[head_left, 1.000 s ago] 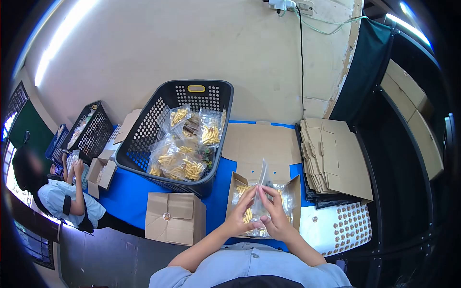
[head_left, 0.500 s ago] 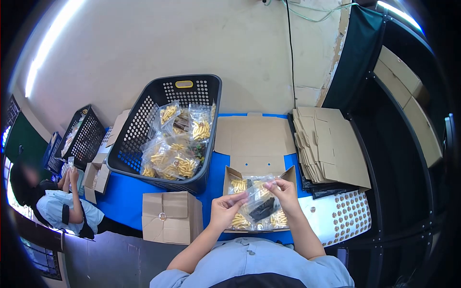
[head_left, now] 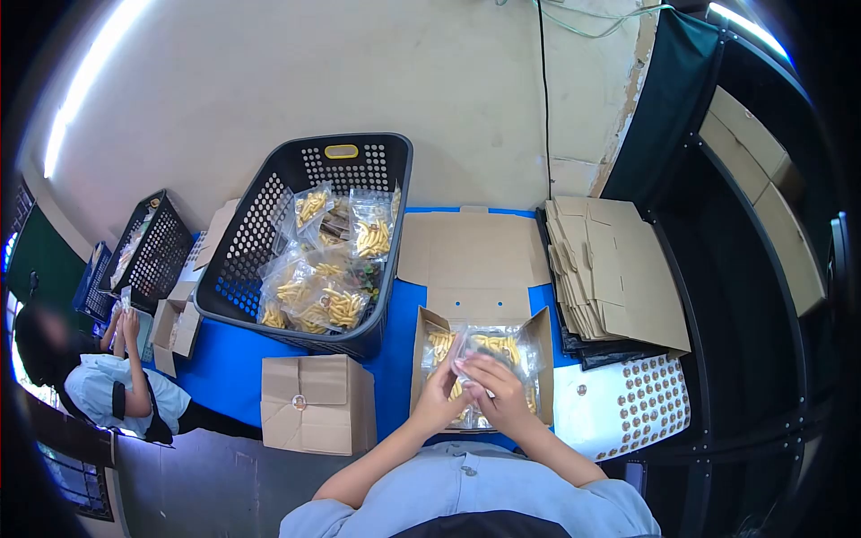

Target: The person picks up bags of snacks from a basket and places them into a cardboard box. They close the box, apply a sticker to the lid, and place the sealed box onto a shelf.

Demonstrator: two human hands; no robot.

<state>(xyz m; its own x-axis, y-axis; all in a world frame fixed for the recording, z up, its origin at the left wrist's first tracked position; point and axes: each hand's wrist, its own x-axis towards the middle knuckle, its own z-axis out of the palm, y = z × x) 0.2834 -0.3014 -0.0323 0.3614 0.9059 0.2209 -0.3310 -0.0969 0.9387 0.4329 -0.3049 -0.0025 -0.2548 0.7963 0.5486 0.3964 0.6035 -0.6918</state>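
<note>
Over the open cardboard box (head_left: 418,368), my left hand (head_left: 438,401) and my right hand (head_left: 499,391) are brought together around a clear plastic bag (head_left: 460,346). My left fingers grip the bag from its left side, and the right fingers press across it from the other side. The hands cover most of the bag, so its contents are largely hidden. Inside the box below lie several clear bags of yellow, finger-shaped pieces (head_left: 495,344). The box's lid (head_left: 475,251) stands folded back behind it.
A black basket (head_left: 395,224) with more bags stands at the left rear. Beside my box are a closed carton (head_left: 309,403), stacked flat cartons (head_left: 619,269) and a sheet of round stickers (head_left: 574,417). A co-worker (head_left: 126,386) is at the far left, on the blue table's (head_left: 220,368) near side.
My hands have come closer together, the right one moving left and down over the bag. The bag, earlier stretched flat with a dark patch showing, is now gathered between them.
</note>
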